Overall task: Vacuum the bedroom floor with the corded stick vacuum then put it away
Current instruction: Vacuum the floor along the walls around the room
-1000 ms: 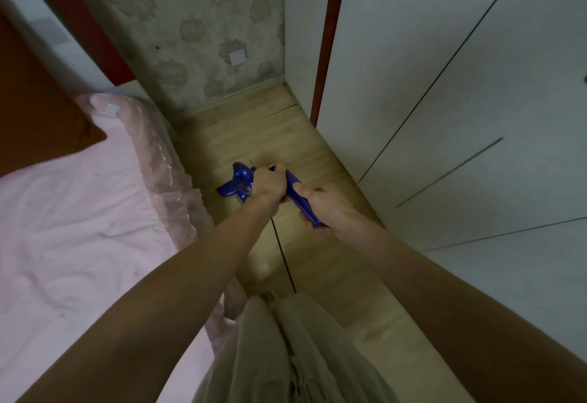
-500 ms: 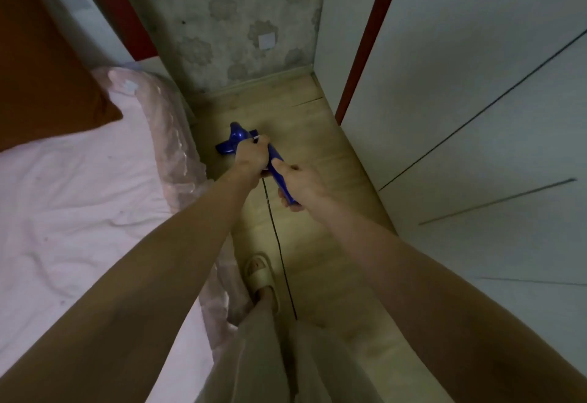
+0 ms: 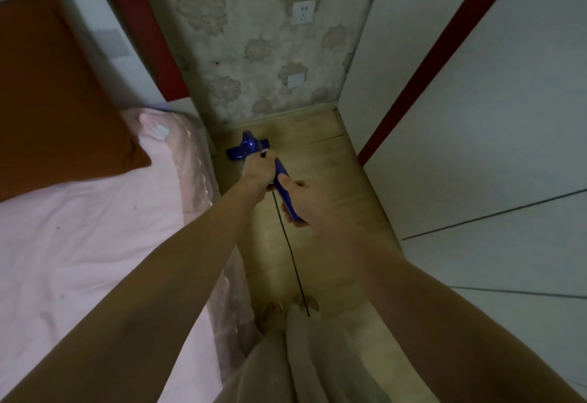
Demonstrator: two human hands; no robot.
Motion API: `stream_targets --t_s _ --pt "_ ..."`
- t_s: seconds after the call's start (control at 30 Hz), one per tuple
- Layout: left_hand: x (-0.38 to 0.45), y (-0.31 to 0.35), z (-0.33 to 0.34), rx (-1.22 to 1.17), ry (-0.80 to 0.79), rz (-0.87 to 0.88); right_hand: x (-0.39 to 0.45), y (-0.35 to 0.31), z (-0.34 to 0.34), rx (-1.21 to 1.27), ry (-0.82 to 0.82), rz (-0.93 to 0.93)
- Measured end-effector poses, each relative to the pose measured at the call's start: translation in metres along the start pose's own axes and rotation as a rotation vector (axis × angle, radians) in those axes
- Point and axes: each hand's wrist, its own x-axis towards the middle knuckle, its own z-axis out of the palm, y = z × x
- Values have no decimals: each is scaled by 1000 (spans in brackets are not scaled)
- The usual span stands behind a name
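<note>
Both hands are gripping the blue stick vacuum: the left hand is wrapped shut around the upper body, the right hand is curled around the handle just nearer. Its floor head is sitting on the wooden floor at the far end, close to the papered wall, between the pink bed on the left and the wardrobe on the right. It is looking rigid and fairly light, though that is hard to judge in this dim view. The black cord is trailing limp toward the feet, likely to snag.
</note>
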Motion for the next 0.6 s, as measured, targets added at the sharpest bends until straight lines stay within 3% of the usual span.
stream_targets --t_s 0.27,0.6 --pt "57 39 -19 -56 18 -53 64 -49 13 -42 -31 -9" --pt "74 90 10 -120 42 -70 92 -94 -34 -135 -76 -33"
